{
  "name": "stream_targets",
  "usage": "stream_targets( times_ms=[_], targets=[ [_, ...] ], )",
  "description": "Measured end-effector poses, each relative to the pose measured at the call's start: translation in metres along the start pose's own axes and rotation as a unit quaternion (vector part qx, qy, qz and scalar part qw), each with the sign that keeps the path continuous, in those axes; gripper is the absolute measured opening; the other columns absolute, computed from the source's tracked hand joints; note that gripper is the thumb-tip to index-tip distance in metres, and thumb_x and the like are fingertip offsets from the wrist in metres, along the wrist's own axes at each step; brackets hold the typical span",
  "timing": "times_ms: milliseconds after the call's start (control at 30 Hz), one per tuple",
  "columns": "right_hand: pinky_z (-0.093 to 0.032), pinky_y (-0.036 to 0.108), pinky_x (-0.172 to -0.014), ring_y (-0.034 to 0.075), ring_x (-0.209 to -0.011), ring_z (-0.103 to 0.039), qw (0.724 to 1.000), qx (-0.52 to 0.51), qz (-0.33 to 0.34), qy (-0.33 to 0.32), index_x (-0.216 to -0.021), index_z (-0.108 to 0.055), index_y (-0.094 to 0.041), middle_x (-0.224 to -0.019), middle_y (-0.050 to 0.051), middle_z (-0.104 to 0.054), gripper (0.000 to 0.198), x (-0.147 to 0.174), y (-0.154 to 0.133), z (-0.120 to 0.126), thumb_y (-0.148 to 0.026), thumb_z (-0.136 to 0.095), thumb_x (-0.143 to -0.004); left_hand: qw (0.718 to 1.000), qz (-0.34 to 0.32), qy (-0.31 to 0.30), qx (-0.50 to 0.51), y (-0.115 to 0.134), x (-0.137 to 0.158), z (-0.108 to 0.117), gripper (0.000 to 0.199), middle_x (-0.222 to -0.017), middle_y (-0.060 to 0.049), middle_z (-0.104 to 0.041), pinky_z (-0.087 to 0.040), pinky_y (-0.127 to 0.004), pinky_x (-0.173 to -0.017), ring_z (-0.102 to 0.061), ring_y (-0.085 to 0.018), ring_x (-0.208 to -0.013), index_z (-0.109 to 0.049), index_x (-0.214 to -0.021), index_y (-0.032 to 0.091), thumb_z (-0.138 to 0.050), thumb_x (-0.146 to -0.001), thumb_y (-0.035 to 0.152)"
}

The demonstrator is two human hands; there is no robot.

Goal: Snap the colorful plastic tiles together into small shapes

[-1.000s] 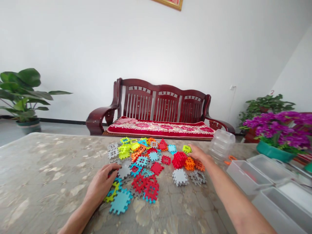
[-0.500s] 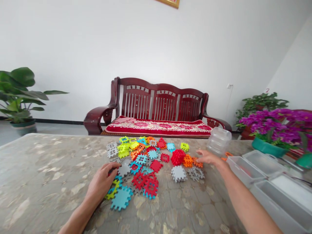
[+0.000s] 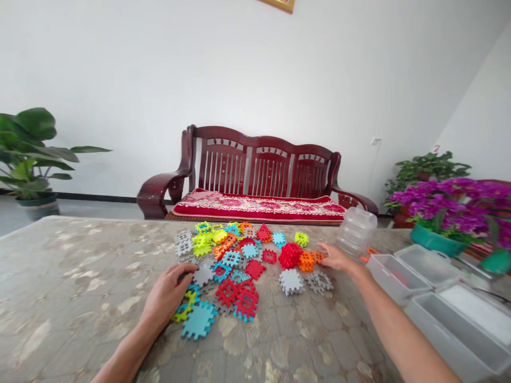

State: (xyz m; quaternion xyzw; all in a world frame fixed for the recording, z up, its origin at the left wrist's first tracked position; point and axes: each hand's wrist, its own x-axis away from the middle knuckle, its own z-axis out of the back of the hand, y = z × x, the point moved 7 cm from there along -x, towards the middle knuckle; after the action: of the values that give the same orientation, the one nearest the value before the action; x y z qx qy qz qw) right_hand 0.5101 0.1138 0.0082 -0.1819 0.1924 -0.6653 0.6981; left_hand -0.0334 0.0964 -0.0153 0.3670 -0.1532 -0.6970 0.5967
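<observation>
Right hand [image 3: 337, 259] open, flat on orange tiles [image 3: 312, 260], near clear tubs [image 3: 403, 279] with reddish bits inside.

Right hand [image 3: 337, 259]: drawn back from far edge of tile pile 1.0 s ago, now flat beside orange tiles [image 3: 311, 259] | Green tile [image 3: 302, 239]: uncovered | Camera view: shifted slightly, pile sits further left.

Left hand [image 3: 165, 298] and right hand [image 3: 337, 258] rest palm-down, outstretched.

Marbled table [image 3: 80, 276]: toy tiles [image 3: 239, 260], clear jar [image 3: 356, 231], plastic bins [image 3: 435, 290].
</observation>
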Motion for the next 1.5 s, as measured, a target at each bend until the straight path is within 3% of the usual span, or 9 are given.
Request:
stream_targets(
  times_ms=[133, 333, 533, 633, 767, 933, 1067, 1267, 1500],
  targets=[
    [-0.040, 0.042, -0.110, 0.031, -0.125, -0.057, 1.000, 0.008, 0.000, -0.008, -0.128, -0.062, -0.013, -0.136, 0.014, -0.061, 0.072, 0.002, -0.003, -0.003, -0.012, -0.062, -0.056, 1.000, 0.004, 0.000, 0.000, 0.001, 0.000, 0.000, 0.035, -0.109, -0.005, -0.072, -0.050, -0.035, -0.096, -0.066, -0.023, -0.103, -0.074, -0.098, 0.025, -0.047, -0.080, 0.040],
    [-0.041, 0.042, -0.108, 0.030, -0.117, -0.062, 1.000, 0.023, 0.003, -0.008, -0.112, -0.071, -0.017, -0.120, 0.008, -0.071, 0.061, -0.003, -0.015, -0.007, -0.006, -0.056, -0.054, 1.000, 0.003, -0.003, 0.005, 0.002, 0.000, 0.000, 0.035, -0.109, -0.006, -0.073, -0.049, -0.037, -0.098, -0.066, -0.024, -0.104, -0.074, -0.098, 0.025, -0.047, -0.080, 0.040],
    [-0.041, 0.046, -0.107, 0.034, -0.117, -0.060, 0.998, 0.039, -0.036, 0.035, -0.112, -0.071, -0.016, -0.120, 0.012, -0.070, 0.053, 0.017, -0.016, 0.011, -0.011, -0.061, -0.060, 1.000, 0.002, 0.003, 0.006, 0.003, -0.001, 0.002, 0.034, -0.109, -0.005, -0.073, -0.050, -0.035, -0.097, -0.066, -0.024, -0.104, -0.074, -0.096, 0.025, -0.048, -0.080, 0.040],
    [-0.049, 0.042, -0.097, 0.031, -0.106, -0.065, 0.999, 0.011, -0.046, -0.009, -0.110, -0.071, -0.018, -0.113, 0.010, -0.073, 0.046, 0.040, -0.018, 0.008, -0.020, -0.065, -0.065, 1.000, 0.001, -0.001, 0.001, 0.004, -0.001, 0.002, 0.035, -0.108, -0.006, -0.073, -0.050, -0.036, -0.097, -0.066, -0.024, -0.104, -0.074, -0.097, 0.025, -0.048, -0.080, 0.040],
    [-0.050, 0.040, -0.093, 0.031, -0.107, -0.064, 0.995, 0.023, -0.045, -0.091, -0.121, -0.066, -0.018, -0.123, 0.012, -0.066, 0.067, 0.065, -0.026, -0.011, -0.023, -0.075, -0.055, 1.000, -0.004, -0.001, -0.003, 0.007, 0.000, 0.003, 0.036, -0.107, -0.006, -0.073, -0.050, -0.036, -0.096, -0.066, -0.024, -0.104, -0.074, -0.097, 0.025, -0.047, -0.080, 0.040],
    [-0.050, 0.037, -0.089, 0.027, -0.098, -0.063, 0.992, 0.103, -0.018, -0.067, -0.109, -0.070, -0.020, -0.109, 0.008, -0.067, 0.053, 0.071, -0.035, -0.014, -0.017, -0.071, -0.056, 1.000, -0.008, 0.002, 0.001, 0.009, 0.000, 0.004, 0.034, -0.106, -0.005, -0.074, -0.051, -0.035, -0.094, -0.066, -0.024, -0.102, -0.074, -0.096, 0.024, -0.048, -0.080, 0.039],
    [-0.052, 0.034, -0.082, 0.024, -0.093, -0.064, 0.996, 0.070, -0.032, -0.047, -0.116, -0.067, -0.019, -0.111, 0.008, -0.066, 0.057, 0.073, -0.036, -0.009, -0.017, -0.070, -0.059, 1.000, -0.005, 0.001, 0.000, 0.008, 0.000, 0.003, 0.034, -0.106, -0.006, -0.074, -0.051, -0.035, -0.094, -0.067, -0.024, -0.102, -0.074, -0.096, 0.024, -0.047, -0.080, 0.039],
    [-0.052, 0.033, -0.085, 0.023, -0.099, -0.064, 0.998, 0.029, 0.019, -0.055, -0.123, -0.063, -0.021, -0.126, 0.008, -0.060, 0.067, 0.081, -0.049, -0.021, -0.013, -0.068, -0.057, 1.000, -0.007, 0.000, 0.002, 0.008, 0.000, 0.003, 0.034, -0.106, -0.005, -0.074, -0.050, -0.035, -0.094, -0.066, -0.023, -0.102, -0.074, -0.096, 0.025, -0.048, -0.080, 0.039],
    [-0.050, 0.034, -0.088, 0.023, -0.097, -0.064, 0.998, 0.040, 0.044, -0.027, -0.111, -0.068, -0.021, -0.111, 0.006, -0.068, 0.053, 0.081, -0.054, -0.030, -0.010, -0.060, -0.060, 1.000, -0.007, 0.001, 0.005, 0.009, 0.000, 0.002, 0.034, -0.107, -0.005, -0.074, -0.050, -0.035, -0.096, -0.066, -0.024, -0.103, -0.074, -0.096, 0.024, -0.047, -0.080, 0.039]
  ],
)
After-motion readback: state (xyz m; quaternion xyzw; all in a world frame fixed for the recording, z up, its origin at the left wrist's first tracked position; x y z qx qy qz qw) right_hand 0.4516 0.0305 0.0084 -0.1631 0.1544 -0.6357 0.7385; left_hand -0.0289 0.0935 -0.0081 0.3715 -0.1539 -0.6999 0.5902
